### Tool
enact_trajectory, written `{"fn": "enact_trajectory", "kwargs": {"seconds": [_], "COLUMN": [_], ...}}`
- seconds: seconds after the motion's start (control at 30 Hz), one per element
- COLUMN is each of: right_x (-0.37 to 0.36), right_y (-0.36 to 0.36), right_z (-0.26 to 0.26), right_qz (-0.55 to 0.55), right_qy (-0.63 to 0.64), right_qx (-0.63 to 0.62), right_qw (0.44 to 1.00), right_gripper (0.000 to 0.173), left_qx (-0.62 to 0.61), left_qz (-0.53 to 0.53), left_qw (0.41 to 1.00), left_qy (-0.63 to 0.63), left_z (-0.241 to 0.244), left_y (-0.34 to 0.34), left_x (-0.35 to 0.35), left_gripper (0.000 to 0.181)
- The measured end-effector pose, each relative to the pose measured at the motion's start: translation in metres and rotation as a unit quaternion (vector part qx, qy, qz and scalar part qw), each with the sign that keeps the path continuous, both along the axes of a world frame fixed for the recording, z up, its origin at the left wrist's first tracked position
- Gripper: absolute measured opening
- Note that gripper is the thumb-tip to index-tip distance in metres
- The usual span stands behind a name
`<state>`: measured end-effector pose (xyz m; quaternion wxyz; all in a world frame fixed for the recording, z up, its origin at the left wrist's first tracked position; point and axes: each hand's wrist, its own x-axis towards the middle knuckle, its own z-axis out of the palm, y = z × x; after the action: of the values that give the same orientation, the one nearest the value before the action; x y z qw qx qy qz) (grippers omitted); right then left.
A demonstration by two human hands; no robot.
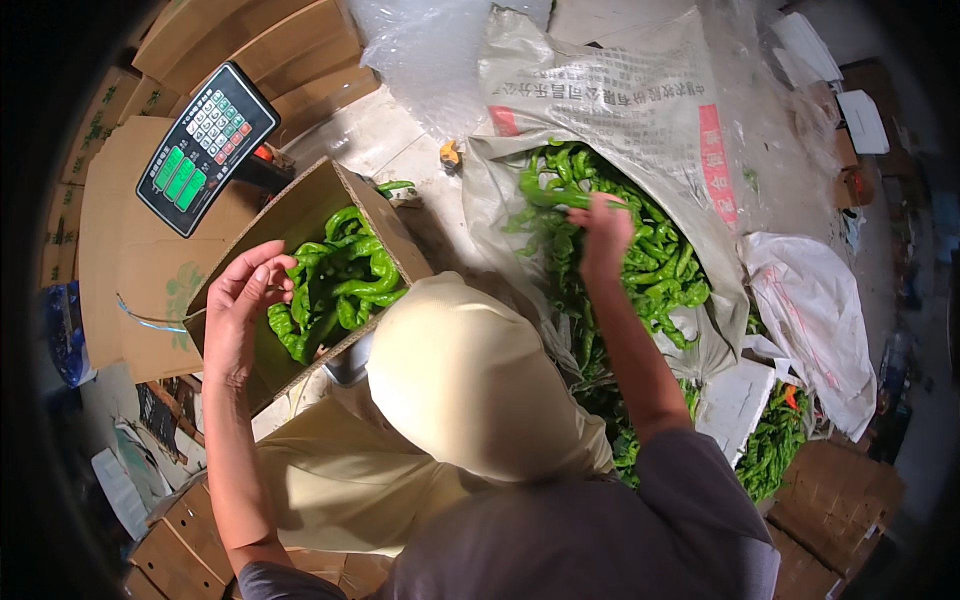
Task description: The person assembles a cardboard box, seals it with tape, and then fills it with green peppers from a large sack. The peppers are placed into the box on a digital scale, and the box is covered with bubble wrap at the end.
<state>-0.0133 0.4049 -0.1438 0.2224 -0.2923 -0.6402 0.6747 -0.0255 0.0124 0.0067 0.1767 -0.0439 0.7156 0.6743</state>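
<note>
Over the left wall of an open cardboard box (262,225) is my left hand (247,304), its fingers curled and apart with nothing between them. Green peppers (360,262), long and wrinkled, lie in the box. My right hand (604,225), somewhat blurred, grips a long green pepper (551,196) above the mouth of a woven plastic sack (600,97). Many more green peppers (667,262) fill the opening of that sack. Beyond the box stands a scale display with a keypad (208,148), its green readouts lit.
Stacked cardboard boxes (300,45) stand at the back left. A yellow-and-black object (450,157) lies on the floor between box and sack. At the right are a white sack (817,322), a white foam piece (731,405) and another heap of green peppers (772,450) with a red one.
</note>
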Motion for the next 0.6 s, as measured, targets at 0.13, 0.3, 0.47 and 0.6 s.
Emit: {"fn": "enact_trajectory", "kwargs": {"seconds": [0.13, 0.3, 0.47, 0.6], "right_x": [0.098, 0.28, 0.408, 0.259], "right_y": [0.089, 0.256, 0.322, 0.16], "right_z": [0.114, 0.175, 0.141, 0.063], "right_qz": [-0.073, -0.344, -0.376, -0.031], "right_qy": [-0.015, -0.207, -0.228, -0.146], "right_qx": [0.24, 0.411, 0.642, 0.315], "right_qw": [0.968, 0.818, 0.628, 0.937], "right_gripper": [0.038, 0.03, 0.032, 0.037], "left_qx": [0.011, 0.016, 0.026, 0.023], "left_qz": [-0.016, -0.031, -0.038, -0.037], "left_qw": [1.0, 0.999, 0.997, 0.997], "left_qy": [0.007, 0.041, 0.055, 0.061], "left_z": [0.005, 0.013, 0.012, 0.022], "left_y": [0.006, 0.004, 0.012, 0.018], "left_x": [-0.002, -0.007, -0.008, -0.001], "left_gripper": [0.031, 0.031, 0.031, 0.033]}}
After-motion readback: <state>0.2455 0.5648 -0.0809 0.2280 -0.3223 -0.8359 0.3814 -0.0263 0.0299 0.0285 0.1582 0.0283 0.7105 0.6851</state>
